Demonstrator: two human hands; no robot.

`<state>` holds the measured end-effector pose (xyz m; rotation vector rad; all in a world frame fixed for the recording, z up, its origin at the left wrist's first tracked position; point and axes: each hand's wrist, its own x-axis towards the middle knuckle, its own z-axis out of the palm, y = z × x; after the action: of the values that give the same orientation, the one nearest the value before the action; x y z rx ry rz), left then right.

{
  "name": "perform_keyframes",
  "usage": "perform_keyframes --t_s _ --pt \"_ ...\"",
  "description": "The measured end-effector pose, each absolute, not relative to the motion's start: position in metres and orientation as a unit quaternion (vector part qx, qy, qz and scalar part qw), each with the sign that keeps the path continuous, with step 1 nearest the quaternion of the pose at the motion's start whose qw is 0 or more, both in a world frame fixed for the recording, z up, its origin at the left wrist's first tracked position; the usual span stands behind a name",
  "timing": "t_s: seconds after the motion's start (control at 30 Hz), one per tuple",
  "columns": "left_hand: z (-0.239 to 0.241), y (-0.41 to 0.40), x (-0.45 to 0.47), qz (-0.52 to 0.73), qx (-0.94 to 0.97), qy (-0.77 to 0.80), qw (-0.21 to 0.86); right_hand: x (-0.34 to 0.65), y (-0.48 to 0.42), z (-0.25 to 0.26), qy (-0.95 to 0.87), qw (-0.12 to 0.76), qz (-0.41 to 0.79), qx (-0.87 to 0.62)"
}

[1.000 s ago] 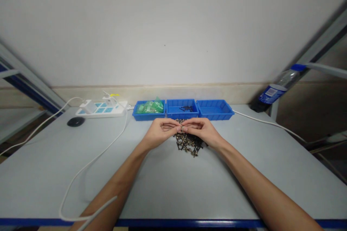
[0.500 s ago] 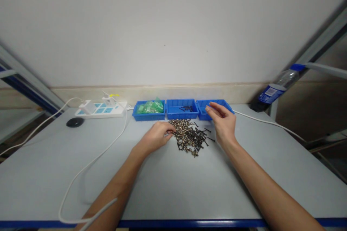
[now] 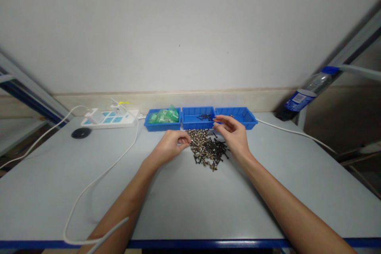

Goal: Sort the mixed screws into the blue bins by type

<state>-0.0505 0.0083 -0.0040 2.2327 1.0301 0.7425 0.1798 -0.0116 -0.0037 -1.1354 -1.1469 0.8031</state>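
A pile of mixed screws point(image 3: 205, 147), brassy on the left and black on the right, lies on the grey table. My left hand point(image 3: 171, 145) is at the pile's left edge, thumb and fingers pinched; what is between the fingertips is too small to make out. Over the pile's far right side hovers my right hand point(image 3: 233, 133), thumb and index finger apart with nothing visible between them. Behind the pile stand a middle blue bin point(image 3: 190, 124) with several black screws point(image 3: 204, 117) and a right blue bin point(image 3: 248, 121), partly hidden by my right hand, with something small inside.
The left blue bin point(image 3: 162, 127) holds green plastic bags point(image 3: 164, 116). A white power strip point(image 3: 129, 119) with plugs and a black disc point(image 3: 81, 133) are farther left. A white cable point(image 3: 98, 177) crosses the table's left side. A bottle point(image 3: 300, 99) leans at the back right.
My right hand has moved left, from the front of the right bin towards the gap between the middle and right bins. My left hand has stayed at the pile's left edge.
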Motion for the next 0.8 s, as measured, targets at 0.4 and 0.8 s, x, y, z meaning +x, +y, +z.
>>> perform_keyframes --t_s 0.4,0.8 --pt "-0.014 0.014 -0.054 0.307 0.756 0.419 0.397 0.178 -0.014 0.002 -0.509 0.594 0.373 -0.499" --pt "0.006 0.009 -0.051 0.405 0.693 0.407 0.435 0.173 -0.02 -0.002 -0.641 0.473 0.38 -0.47"
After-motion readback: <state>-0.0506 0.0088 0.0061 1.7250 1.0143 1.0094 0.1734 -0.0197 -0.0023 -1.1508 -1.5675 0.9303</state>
